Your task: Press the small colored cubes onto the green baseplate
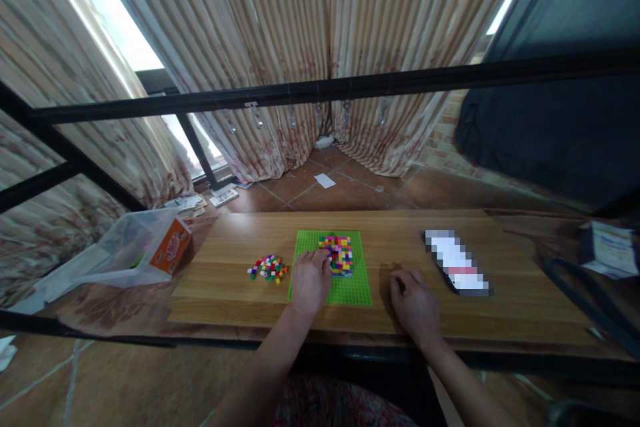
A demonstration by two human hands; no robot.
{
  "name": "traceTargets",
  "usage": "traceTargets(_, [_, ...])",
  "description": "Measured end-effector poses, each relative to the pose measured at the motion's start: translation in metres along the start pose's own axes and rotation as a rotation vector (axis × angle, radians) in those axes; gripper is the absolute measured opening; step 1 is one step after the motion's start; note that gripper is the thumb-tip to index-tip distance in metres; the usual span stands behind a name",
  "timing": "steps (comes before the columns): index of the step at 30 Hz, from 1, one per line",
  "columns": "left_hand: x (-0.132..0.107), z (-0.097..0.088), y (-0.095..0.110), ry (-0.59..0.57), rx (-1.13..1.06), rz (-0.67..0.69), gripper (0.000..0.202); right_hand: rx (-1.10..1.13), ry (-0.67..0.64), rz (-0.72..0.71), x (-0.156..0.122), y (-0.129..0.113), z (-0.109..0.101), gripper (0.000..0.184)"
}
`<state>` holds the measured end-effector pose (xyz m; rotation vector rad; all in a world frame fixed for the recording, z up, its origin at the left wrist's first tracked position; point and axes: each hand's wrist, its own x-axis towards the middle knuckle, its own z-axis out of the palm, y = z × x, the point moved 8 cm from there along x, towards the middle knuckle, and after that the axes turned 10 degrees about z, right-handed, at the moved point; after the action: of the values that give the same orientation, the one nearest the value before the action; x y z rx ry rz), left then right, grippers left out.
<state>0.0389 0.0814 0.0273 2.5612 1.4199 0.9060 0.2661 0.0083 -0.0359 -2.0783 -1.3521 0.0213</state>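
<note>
On the wooden table a green studded baseplate (pixel 356 288) carries a patch of small multicoloured building bricks (pixel 345 255). My left hand (pixel 310 280) reaches over the plate's left half, thumb and fingers pinched together at the left side of that patch. Whatever sits between these fingertips is too small and hidden to name. To the left of the plate lies a loose pile of coloured bricks (pixel 269 268). My right hand (pixel 415 301) rests on the table right of the plate, its fingers curled in with nothing seen in them.
A phone (pixel 455 261) with a blurred screen lies at the table's right. Beyond the left end stands a clear plastic bin (pixel 145 240) with an orange label. A black metal bar (pixel 280 95) crosses in front of curtains (pixel 260 27). A box (pixel 613 248) is at far right.
</note>
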Motion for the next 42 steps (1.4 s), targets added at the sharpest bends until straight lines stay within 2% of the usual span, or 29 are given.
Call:
traceTargets(10, [-0.002, -0.003, 0.008, 0.033, 0.036, 0.086, 0.017, -0.008, -0.027, 0.016, 0.001, 0.001, 0.002, 0.024])
traceTargets(21, [0.001, -0.002, 0.011, 0.031, 0.076, 0.1, 0.02, -0.004, -0.019, 0.022, 0.001, 0.001, 0.001, 0.025])
traceTargets(37, [0.005, 0.004, 0.021, -0.152, 0.195, 0.157, 0.023, -0.011, -0.037, 0.053, 0.001, -0.002, 0.0, 0.024])
traceTargets(42, [0.002, 0.004, 0.022, -0.158, 0.205, 0.152, 0.022, -0.035, -0.055, 0.062, 0.002, -0.003, 0.001, 0.023])
